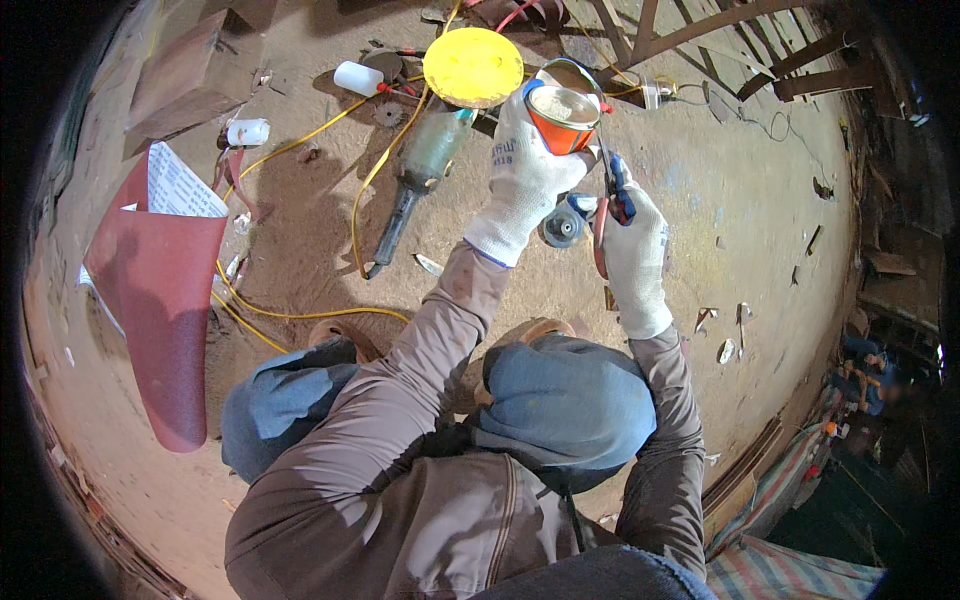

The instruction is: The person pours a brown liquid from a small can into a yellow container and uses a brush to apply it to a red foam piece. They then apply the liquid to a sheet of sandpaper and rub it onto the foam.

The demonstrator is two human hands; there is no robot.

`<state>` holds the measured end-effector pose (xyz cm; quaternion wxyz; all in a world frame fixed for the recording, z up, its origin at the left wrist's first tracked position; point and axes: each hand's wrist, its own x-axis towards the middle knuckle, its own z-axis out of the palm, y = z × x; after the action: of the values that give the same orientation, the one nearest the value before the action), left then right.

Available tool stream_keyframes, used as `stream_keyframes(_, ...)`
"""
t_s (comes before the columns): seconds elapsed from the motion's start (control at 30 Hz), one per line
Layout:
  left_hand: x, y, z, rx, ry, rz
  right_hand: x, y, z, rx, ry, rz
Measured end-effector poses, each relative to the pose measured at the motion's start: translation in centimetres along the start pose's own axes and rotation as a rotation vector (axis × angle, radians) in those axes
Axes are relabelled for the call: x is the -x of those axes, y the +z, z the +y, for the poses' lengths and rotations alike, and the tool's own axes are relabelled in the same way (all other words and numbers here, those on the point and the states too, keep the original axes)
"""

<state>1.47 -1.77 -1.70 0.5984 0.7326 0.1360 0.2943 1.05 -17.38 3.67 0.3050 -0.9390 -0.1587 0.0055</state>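
My left hand (527, 165), in a white knitted glove, is wrapped around a small orange-red can (563, 120). Its top is open and greyish matter shows inside; a round rim or lid stands up behind it. My right hand (637, 235), also gloved, grips a slender hand tool (603, 225) with a reddish handle and a thin dark end pointing up against the can's right side. Whether it is pliers or snips I cannot tell. Below the can, a round grey disc-shaped piece (563, 226) lies on the floor between my wrists.
Left of the can lies a power grinder (430, 150) with a yellow disc (473, 67) and yellow cord (385, 165). A white bottle (358, 78), a rolled red abrasive sheet (165, 310) and a brown block (190, 80) lie farther left. A metal frame (690, 40) stands far right; a person (868, 380) is beyond.
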Motion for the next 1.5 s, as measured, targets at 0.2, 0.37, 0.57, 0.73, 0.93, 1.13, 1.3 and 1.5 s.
stream_keyframes(0.2,1.0,-1.4,-2.4,-0.144,0.146,-0.067,-0.6,-2.6,-0.3,0.301,-0.108,-0.082)
stream_keyframes(0.37,-0.4,-2.0,-2.3,-0.361,0.198,-0.072,-0.3,-4.2,-0.8,0.63,-0.258,-0.088)
stream_keyframes(0.57,-1.2,-2.2,-2.2,-0.289,0.295,-0.115,-0.1,-5.2,-2.9,0.649,-0.227,-0.127)
stream_keyframes(0.73,-0.2,-1.2,-1.4,-0.23,0.196,0.002,0.6,-2.9,-2.5,0.279,-0.014,-0.15)
stream_keyframes(0.93,0.9,0.9,-2.5,-0.293,0.068,0.14,0.9,1.7,0.8,-0.238,0.108,-0.116)
stream_keyframes(1.13,1.7,1.9,-3.4,-0.188,0.077,0.129,0.8,1.7,1.2,-0.503,0.284,-0.138)
stream_keyframes(1.3,1.2,0.4,-3.1,-0.263,0.156,-0.012,0.2,-2.7,-0.4,0.284,-0.05,-0.064)
stream_keyframes(1.5,-0.5,-1.1,-1.4,-0.472,0.163,-0.053,-0.2,-4.3,-1.3,0.527,-0.154,-0.106)
